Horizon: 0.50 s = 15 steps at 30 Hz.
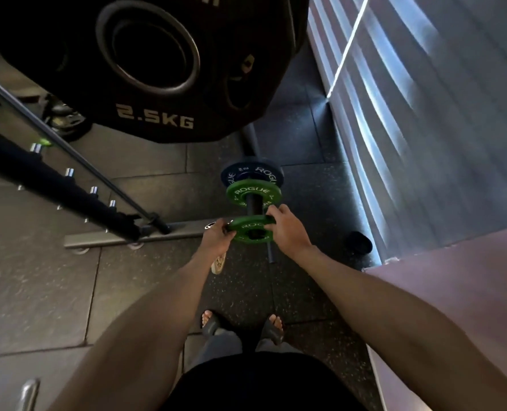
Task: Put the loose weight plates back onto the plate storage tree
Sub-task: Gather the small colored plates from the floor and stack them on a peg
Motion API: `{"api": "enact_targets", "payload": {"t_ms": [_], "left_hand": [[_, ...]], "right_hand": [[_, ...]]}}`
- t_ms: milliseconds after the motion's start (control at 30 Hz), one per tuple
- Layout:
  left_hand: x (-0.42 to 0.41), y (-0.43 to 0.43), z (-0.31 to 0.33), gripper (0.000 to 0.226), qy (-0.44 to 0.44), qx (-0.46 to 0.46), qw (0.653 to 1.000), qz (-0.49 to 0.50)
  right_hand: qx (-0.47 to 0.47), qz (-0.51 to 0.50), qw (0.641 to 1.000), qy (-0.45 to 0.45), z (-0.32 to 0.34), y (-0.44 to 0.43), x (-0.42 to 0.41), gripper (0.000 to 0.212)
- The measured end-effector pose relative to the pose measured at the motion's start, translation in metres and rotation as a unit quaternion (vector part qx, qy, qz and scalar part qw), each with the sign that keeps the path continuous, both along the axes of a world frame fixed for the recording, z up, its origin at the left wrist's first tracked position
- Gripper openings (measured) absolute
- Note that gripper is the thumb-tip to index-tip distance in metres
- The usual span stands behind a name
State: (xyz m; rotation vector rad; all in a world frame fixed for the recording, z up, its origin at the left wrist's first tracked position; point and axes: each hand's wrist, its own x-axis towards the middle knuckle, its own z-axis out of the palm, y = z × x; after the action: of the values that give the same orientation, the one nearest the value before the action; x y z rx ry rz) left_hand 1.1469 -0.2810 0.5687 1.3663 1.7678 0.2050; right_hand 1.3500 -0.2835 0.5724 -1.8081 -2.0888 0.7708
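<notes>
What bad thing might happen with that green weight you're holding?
The green plate, gripped by the left hand and right hand, might slip onto the bare toes in open sandals. Either hand could be pinched if it slides along the peg against the other green plate.

The black 2.5KG plate (145, 69) runs off the top edge; the left hand (216, 238) half hides an unidentifiable pale object (219, 264)

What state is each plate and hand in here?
near green plate: held at the tip of the peg, not yet against the others.
far green plate: seated on the peg.
blue plate: on the peg, behind the far green plate.
black 2.5KG plate: upright, close to camera; mounting unclear.
left hand: grips near green plate's left rim.
right hand: grips its right rim.
</notes>
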Motion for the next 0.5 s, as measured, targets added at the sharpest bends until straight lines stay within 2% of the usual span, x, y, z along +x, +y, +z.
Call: {"api": "enact_targets", "payload": {"t_ms": [167,367,500], "left_hand": [[0.014,0.013,0.005,0.026,-0.009,0.018,0.997,0.081],[0.019,0.027,0.011,0.024,-0.005,0.014,0.994,0.107],[0.008,0.021,0.007,0.047,0.015,0.008,0.992,0.124]], "right_hand": [[0.029,-0.007,0.999,-0.038,0.004,0.035,0.004,0.005],[0.072,-0.032,0.995,-0.059,0.006,0.048,0.001,0.011],[0.051,-0.075,0.996,-0.014,0.001,0.044,0.002,0.029]]}}
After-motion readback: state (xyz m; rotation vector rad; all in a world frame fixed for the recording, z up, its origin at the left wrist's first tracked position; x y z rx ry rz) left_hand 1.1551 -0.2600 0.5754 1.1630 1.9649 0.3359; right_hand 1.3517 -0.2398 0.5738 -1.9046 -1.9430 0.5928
